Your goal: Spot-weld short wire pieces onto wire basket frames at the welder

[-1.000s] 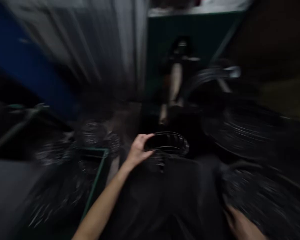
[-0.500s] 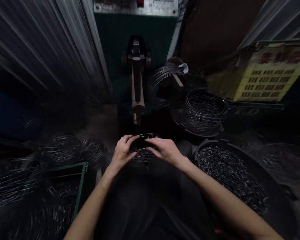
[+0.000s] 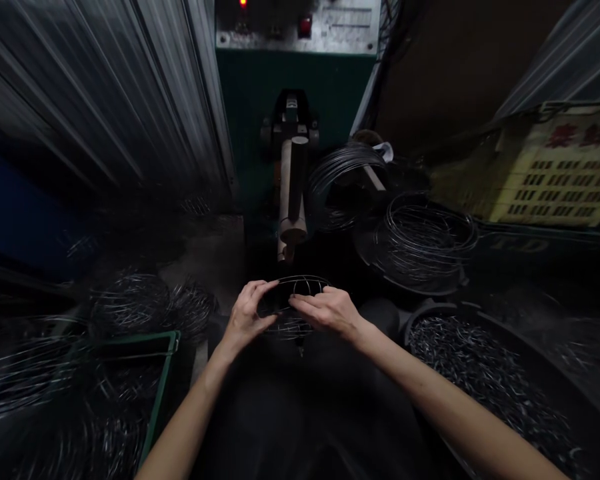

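Note:
A round wire frame (image 3: 306,277), with a curved rim and thin cross wires, sits low in front of me between my hands. My left hand (image 3: 247,312) is curled around its left side, with thumb and fingers on the wires. On the right side my right hand (image 3: 331,312) grips it, fingers pointing inward and partly hiding the wires. Just beyond the frame, the round metal arm (image 3: 293,200) of a green machine (image 3: 300,73) points towards me, its lower tip (image 3: 285,253) above and behind the rim. Darkness hides much of the frame's lower part.
At right a black tub (image 3: 410,327) holds many short metal pieces (image 3: 485,373); behind it are wire rings (image 3: 425,233), a wire coil (image 3: 345,167) and a yellow crate (image 3: 555,193). A green crate (image 3: 167,373) and wire bundles (image 3: 130,300) lie at left.
The view has shifted, so the machine and surroundings appear lower and further right. My right fingers have drawn closer together on the frame; my left hand keeps its hold.

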Action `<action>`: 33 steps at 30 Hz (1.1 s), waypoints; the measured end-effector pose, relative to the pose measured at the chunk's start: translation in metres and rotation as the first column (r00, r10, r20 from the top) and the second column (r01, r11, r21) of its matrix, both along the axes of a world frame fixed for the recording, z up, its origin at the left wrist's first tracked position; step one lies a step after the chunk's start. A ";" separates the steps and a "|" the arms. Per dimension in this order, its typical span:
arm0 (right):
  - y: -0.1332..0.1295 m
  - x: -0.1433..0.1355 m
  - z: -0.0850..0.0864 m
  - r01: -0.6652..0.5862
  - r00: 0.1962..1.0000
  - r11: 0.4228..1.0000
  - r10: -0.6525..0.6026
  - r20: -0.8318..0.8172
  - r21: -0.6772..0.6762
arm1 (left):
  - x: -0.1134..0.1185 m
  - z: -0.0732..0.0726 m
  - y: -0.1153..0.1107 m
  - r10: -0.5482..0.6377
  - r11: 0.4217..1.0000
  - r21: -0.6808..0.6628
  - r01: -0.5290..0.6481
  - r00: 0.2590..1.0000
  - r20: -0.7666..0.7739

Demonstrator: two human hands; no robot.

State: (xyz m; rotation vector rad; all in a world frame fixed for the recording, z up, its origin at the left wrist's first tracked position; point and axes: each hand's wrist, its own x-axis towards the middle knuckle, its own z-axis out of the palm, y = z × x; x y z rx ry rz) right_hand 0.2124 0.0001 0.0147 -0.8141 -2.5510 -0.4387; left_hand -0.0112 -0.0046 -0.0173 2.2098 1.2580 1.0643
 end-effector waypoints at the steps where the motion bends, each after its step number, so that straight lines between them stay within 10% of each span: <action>1: 0.001 0.000 0.000 -0.010 1.000 1.000 0.011 -0.016 0.018 | 0.000 -0.001 0.001 -0.007 1.000 0.001 0.007 1.000 0.003; 8: 0.005 0.004 -0.004 -0.048 0.995 0.974 0.066 -0.074 0.222 | 0.001 -0.004 0.005 0.012 0.999 0.039 -0.013 1.000 0.027; 33: 0.020 0.000 -0.007 -0.042 0.997 0.976 0.056 -0.060 0.212 | -0.004 -0.008 0.025 0.057 0.997 0.060 -0.056 0.998 -0.007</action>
